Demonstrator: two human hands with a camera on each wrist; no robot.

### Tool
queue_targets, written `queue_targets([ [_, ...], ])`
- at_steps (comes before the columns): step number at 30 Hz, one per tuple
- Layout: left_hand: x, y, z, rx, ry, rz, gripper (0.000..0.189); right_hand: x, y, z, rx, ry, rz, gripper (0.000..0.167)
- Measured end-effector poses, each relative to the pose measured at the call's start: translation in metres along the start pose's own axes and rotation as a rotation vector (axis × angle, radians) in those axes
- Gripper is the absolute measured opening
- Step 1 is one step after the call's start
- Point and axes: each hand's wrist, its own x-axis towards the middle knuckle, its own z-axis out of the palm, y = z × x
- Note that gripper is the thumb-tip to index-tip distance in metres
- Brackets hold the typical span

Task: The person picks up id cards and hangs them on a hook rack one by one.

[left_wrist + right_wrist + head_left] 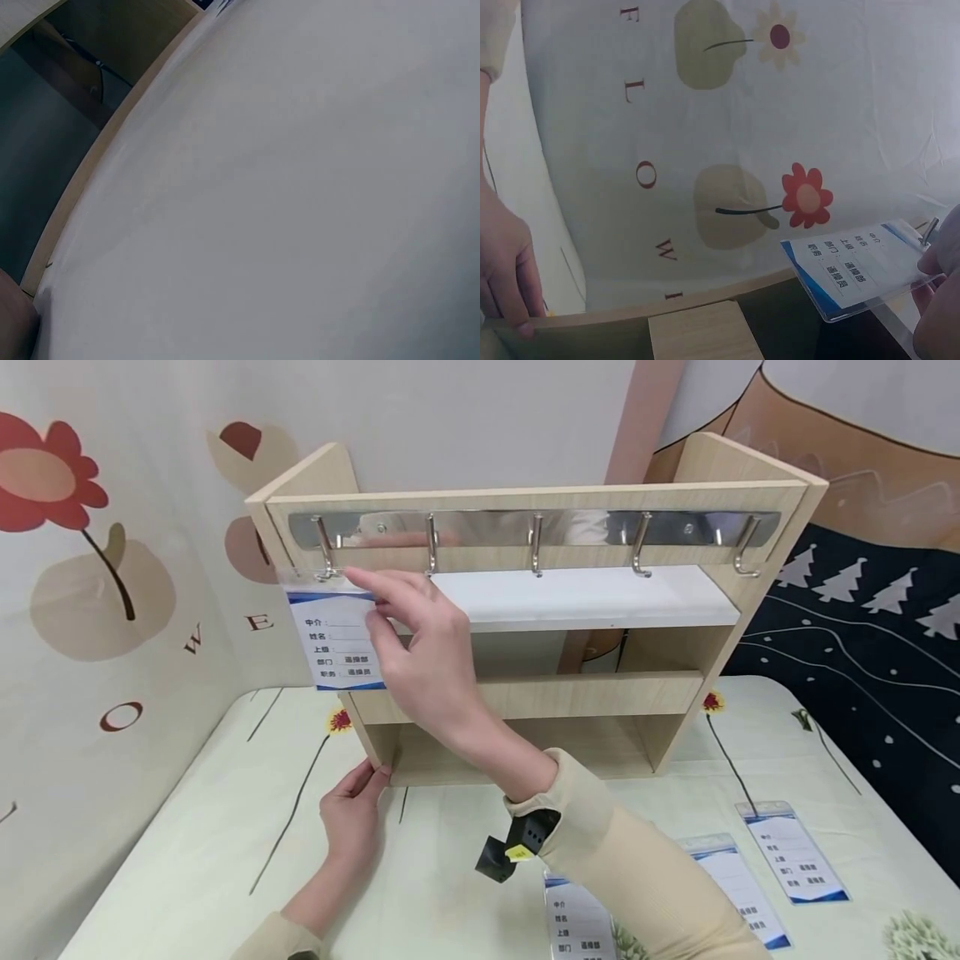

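Note:
A clear badge holder with a blue-and-white printed card is at the leftmost metal hook of the wooden shelf rack. My right hand pinches it along its right edge. In the right wrist view, the badge holder is tilted, with the fingers at its top end beside a hook; whether its slot is over the hook I cannot tell. Low down, my left hand grips the rack's front left bottom corner, thumb in front. In the left wrist view only a sliver of that hand appears.
Several more hooks line the metal strip. Three other badge holders lie on the tablecloth at the right: one farthest right, another partly under my right sleeve, and one near the front edge. A printed curtain hangs on the left.

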Motion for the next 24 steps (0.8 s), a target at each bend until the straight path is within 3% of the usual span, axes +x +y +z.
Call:
queue_targets([
  [8,0.000,-0.001,0.002,-0.008,0.033,0.005,0.035,-0.015,0.005,-0.018,-0.038,0.003,-0.053,0.035],
  [14,-0.002,0.000,0.002,0.007,0.022,0.000,0.035,-0.034,0.013,-0.038,0.094,-0.074,-0.095,0.036],
  [18,-0.002,0.000,0.002,0.017,0.005,-0.004,0.036,-0.050,0.021,-0.058,0.137,-0.130,-0.082,0.038],
  [24,0.000,-0.001,0.000,0.007,0.002,0.011,0.036,-0.078,0.032,-0.089,0.096,-0.196,0.008,0.043],
])
